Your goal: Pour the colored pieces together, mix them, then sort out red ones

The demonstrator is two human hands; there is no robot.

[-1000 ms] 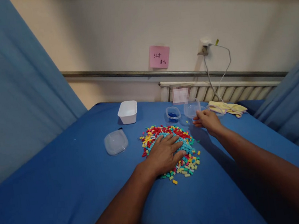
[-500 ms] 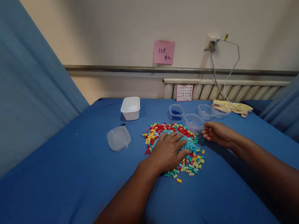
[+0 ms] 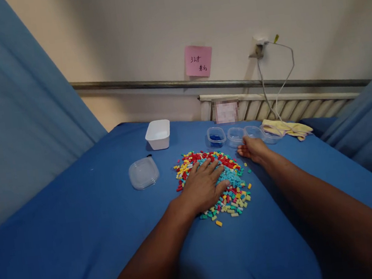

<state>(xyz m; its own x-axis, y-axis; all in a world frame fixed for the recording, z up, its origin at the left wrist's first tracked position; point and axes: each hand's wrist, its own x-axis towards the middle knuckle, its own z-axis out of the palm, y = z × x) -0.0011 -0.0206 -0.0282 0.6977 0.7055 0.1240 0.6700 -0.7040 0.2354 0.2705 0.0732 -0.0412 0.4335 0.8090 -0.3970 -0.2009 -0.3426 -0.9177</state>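
My left hand (image 3: 202, 185) lies flat with its fingers spread on a heap of small toy bricks (image 3: 233, 176) in light blue, red, yellow and green. Back right of the heap, my right hand (image 3: 254, 150) has its fingers curled at the near right corner of a clear plastic container (image 3: 236, 134), thumb at the rim. Part of that container is hidden by the fingers. Just left of it stands another clear container (image 3: 216, 137) with dark blue pieces inside. Two more clear containers, one here (image 3: 253, 131) and one here (image 3: 271, 135), stand to the right.
A white tub (image 3: 158, 134) stands at the back left, with a clear lid-like plastic piece (image 3: 143, 173) nearer me. A yellow cloth (image 3: 286, 128) lies at the back right on the blue sheet (image 3: 97, 222). Behind run a radiator (image 3: 253, 108) and a metal rail (image 3: 132, 86).
My right hand and the clear container have moved back, into line with the other containers. My left hand stays on the bricks. The whole view has shifted slightly.
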